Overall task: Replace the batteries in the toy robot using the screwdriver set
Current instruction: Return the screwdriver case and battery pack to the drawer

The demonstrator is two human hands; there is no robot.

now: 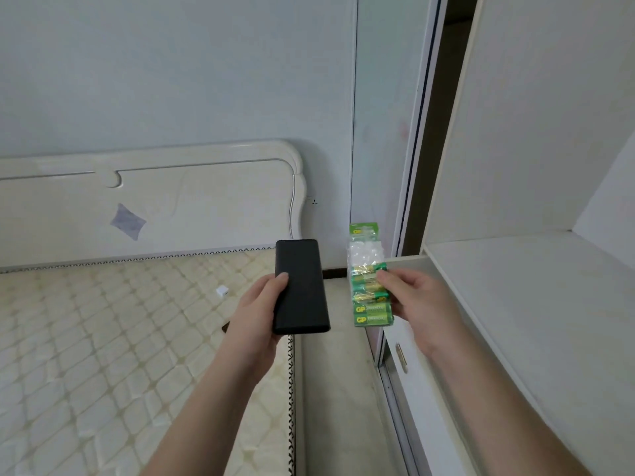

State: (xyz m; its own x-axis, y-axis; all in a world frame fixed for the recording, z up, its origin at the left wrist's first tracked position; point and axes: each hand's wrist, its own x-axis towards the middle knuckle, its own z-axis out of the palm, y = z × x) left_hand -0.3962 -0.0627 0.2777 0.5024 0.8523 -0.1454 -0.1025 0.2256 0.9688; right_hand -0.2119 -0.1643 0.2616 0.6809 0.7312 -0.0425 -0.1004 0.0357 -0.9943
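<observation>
My left hand (261, 304) grips a black case (300, 286) (upright, over the mattress (103, 338) edge). My right hand (415, 304) pinches the battery pack (367, 286) beside it, before the wardrobe shelf (515, 286).

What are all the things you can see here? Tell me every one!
black case: one, black, flat, held up in the left hand
battery pack: one, green and gold, clear wrapper, held in the right hand
mattress: one, cream, quilted, lower left
headboard: one, cream, against the wall
small white cube: one, white, lying on the mattress
wardrobe shelf: one, white, on the right
left hand: one, grips the case
right hand: one, fingers pinch the pack
</observation>
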